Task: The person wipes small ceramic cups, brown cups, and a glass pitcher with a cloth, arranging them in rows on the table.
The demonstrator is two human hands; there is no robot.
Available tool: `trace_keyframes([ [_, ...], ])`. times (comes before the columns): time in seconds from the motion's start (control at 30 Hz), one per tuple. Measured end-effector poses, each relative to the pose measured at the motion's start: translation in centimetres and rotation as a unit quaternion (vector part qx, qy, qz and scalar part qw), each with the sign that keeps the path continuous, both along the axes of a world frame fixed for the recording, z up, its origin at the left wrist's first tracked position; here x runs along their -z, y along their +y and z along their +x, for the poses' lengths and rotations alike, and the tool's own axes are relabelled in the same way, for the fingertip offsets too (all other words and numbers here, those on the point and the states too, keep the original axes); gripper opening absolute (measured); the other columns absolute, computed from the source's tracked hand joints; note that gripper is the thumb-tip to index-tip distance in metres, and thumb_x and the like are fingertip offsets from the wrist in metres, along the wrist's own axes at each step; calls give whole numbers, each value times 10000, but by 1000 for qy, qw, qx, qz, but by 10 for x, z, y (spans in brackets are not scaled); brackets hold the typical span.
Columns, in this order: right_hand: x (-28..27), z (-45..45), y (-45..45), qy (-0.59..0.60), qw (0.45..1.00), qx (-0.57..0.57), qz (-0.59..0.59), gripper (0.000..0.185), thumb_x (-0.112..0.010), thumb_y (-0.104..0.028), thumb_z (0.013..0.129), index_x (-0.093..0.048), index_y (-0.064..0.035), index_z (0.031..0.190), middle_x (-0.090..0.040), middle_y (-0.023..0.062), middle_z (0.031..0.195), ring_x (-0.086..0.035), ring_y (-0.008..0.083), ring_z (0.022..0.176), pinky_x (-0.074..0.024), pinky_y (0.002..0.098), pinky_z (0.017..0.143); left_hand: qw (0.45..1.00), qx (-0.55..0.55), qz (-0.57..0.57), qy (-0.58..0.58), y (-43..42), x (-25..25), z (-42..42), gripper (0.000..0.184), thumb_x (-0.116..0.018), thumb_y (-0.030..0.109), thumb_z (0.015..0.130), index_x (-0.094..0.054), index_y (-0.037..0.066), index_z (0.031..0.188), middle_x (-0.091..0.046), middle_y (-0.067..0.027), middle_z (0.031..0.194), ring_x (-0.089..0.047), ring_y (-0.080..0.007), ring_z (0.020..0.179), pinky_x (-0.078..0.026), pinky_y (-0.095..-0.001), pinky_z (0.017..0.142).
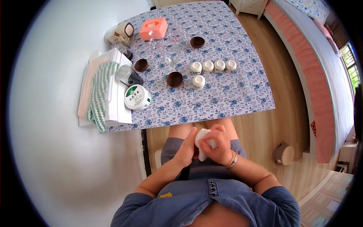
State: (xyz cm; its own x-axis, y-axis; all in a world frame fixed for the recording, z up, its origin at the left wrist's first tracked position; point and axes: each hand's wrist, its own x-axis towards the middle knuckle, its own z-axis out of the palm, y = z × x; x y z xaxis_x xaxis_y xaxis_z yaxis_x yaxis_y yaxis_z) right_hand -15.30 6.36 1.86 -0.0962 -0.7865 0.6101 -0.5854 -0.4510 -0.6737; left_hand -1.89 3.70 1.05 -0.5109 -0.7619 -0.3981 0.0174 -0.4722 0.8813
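Note:
A crumpled white wipe [203, 154] is held between my two hands, above my lap and just off the table's near edge. My right hand [221, 143] pinches it from the right with bent fingers. On its left side, my left hand [185, 150] curls in with the thumb pointing up; its fingers are mostly hidden. Whether a small cup sits inside the wipe I cannot tell. Beyond the hands, a white cup [199, 81] stands upside down in front of a row of several similar cups [208, 66]. A dark brown bowl [174, 79] is left of them.
Two more brown bowls [197, 42] [141, 65] and several clear glasses [171, 57] stand farther back, near a pink tissue box [153, 28]. Along the left are a white tub [137, 97], a dark jar [129, 75] and towels [102, 90] over a white box. A bed [302, 68] is right.

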Motion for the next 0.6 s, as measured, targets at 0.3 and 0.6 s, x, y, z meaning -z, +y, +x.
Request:
trace_keyframes([
  [0.3, -1, 10, 2, -169, 981, 64, 67, 206, -668, -59, 713, -527, -75, 863, -569, 56, 669, -555, 204, 618, -456, 302, 627, 988, -17, -151, 40, -5, 0, -6, 354, -320, 346, 936, -467, 48, 1059, -524, -58, 945, -519, -149, 865, -436, -280, 761],
  [0.6, -5, 1, -27, -421, 876, 65, 225, 131, -584, -157, 831, -502, -65, 876, -541, 28, 757, -527, 103, 684, -444, 236, 598, 954, -16, -297, -43, -14, 8, -14, 570, -571, 294, 849, -290, 51, 1281, -578, -147, 918, -597, -201, 751, -466, -282, 649],
])
